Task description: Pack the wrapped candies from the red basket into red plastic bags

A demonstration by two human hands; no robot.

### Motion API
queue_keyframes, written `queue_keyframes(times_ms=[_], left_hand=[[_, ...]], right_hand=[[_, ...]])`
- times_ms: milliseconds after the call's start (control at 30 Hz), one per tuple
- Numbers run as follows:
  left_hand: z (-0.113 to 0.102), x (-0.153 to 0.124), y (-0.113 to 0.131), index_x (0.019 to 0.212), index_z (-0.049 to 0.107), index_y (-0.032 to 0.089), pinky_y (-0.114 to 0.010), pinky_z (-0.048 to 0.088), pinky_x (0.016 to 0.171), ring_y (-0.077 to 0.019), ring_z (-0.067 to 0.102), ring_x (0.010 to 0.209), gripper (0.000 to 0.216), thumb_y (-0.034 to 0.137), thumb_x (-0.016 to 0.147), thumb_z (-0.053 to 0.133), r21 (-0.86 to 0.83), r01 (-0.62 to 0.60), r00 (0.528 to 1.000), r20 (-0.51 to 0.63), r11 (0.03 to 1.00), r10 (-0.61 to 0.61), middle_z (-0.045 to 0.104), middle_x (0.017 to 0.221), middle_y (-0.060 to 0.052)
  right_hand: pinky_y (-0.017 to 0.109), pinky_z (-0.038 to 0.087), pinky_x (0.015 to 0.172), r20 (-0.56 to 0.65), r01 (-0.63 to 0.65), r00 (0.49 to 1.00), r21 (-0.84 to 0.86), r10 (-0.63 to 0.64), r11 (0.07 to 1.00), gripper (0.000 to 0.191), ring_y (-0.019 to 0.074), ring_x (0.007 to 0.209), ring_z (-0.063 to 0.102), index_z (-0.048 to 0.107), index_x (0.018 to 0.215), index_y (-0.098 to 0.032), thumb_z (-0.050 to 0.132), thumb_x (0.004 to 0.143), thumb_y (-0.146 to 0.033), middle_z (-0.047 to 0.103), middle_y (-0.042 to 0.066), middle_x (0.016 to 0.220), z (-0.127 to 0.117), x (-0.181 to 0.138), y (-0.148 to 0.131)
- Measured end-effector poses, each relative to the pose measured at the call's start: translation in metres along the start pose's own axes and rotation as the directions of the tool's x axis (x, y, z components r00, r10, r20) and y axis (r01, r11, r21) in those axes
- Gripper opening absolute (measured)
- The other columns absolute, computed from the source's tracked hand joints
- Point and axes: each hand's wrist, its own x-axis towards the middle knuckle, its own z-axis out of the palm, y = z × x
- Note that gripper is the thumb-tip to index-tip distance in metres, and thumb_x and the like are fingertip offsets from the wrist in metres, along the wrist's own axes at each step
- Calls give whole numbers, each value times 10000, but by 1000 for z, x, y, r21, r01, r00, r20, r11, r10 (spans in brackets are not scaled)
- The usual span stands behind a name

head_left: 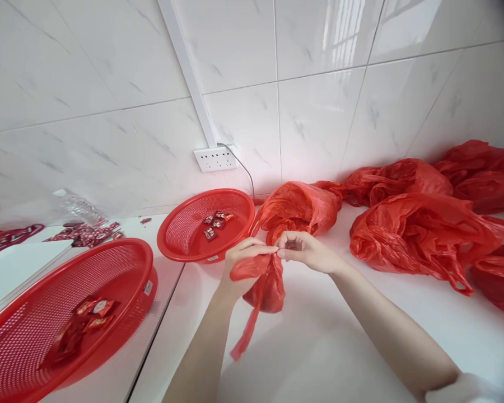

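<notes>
Both hands meet on one small red bag (266, 285), held up just above the white table (319, 336) straight in front of the person. The left hand (241, 260) is closed round the bag's gathered top. Crumpled plastic bulges below its fingers and a loose strip trails down toward the table. The right hand (304, 252) has its fingertips pinched together on the plastic at the same spot, touching the left hand's fingers. The fingers hide whether a knot sits between them.

The work looks like fine fingering at the bag's neck. Film this thin probably slips and tears easily. It would likely go best with the left hand holding steady while the right takes small pinches close to the neck rather than hard pulls.

Just behind the hands lies a bigger bag (298, 207), also red, and more bags (424, 235) of the same kind are heaped along the right of the table. To the left sits the far basket (180, 240), red and round, with a few small packets (218, 221) inside. The near basket (121, 252) lies closer at the lower left and holds a few more. On the tiled wall (109, 73) behind, a white socket (215, 158) has a thin cable (246, 170) running down from it.
</notes>
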Motion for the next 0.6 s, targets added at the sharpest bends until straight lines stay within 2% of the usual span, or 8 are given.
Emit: queue_keyframes(times_ms=[67,133,200,300,367,467,533,600], left_hand=[[-4,1,-2,980,742,259,-334,556,741,-199,659,816,175,236,848,631,-182,179,974,174,967,-148,694,938,-23],[-8,1,-4,951,749,235,-356,561,756,-219,667,836,157,256,816,672,-330,292,938,285,898,-200,712,947,-40],[-9,2,-5,912,754,214,-377,555,799,-233,670,880,141,264,793,698,-432,328,928,311,840,-203,721,963,-62],[-8,3,0,922,752,204,-387,543,848,-241,669,937,157,286,816,671,-472,370,908,368,801,-202,730,968,-77],[-9,4,7,947,749,213,-388,531,879,-239,660,979,174,294,842,636,-443,394,888,409,805,-209,731,995,-76],[-13,3,14,990,739,226,-372,518,899,-232,650,1019,193,279,853,613,-378,426,859,455,822,-237,718,1067,-72],[-16,2,16,1017,733,236,-361,521,885,-228,654,1009,210,264,837,628,-340,455,834,485,823,-261,712,1082,-69],[-17,2,16,1011,736,245,-366,516,896,-228,652,1005,217,234,814,643,-322,441,833,493,838,-250,708,1082,-62]], right_hand=[[278,407,673,23,28,999,46,-29,999,290,120,698,492,516,758,-177,698,813,-396,542,-7,745,-1,0,-2],[262,389,656,38,40,998,101,-44,994,275,115,691,483,500,781,-183,690,827,-375,535,-11,745,-1,-1,-3],[246,375,633,25,32,999,192,-38,981,263,108,674,475,488,820,-194,695,825,-356,526,-20,749,1,-1,-3],[232,356,586,11,13,1000,264,-17,964,265,100,621,442,471,844,-211,687,827,-363,491,-38,723,6,-1,-1],[235,351,568,3,41,999,169,-42,985,243,101,598,427,475,865,-217,657,850,-378,476,-43,696,8,-4,-2],[255,385,586,-12,101,995,-128,-103,987,190,114,608,464,507,913,-215,608,888,-374,520,-30,692,7,-9,-7],[271,418,605,23,103,995,-272,-100,957,173,126,633,506,534,932,-208,585,901,-371,568,-8,726,5,-13,-12],[280,448,623,88,97,994,-334,-72,937,181,137,674,545,562,945,-200,575,902,-375,611,17,796,1,-15,-18]])
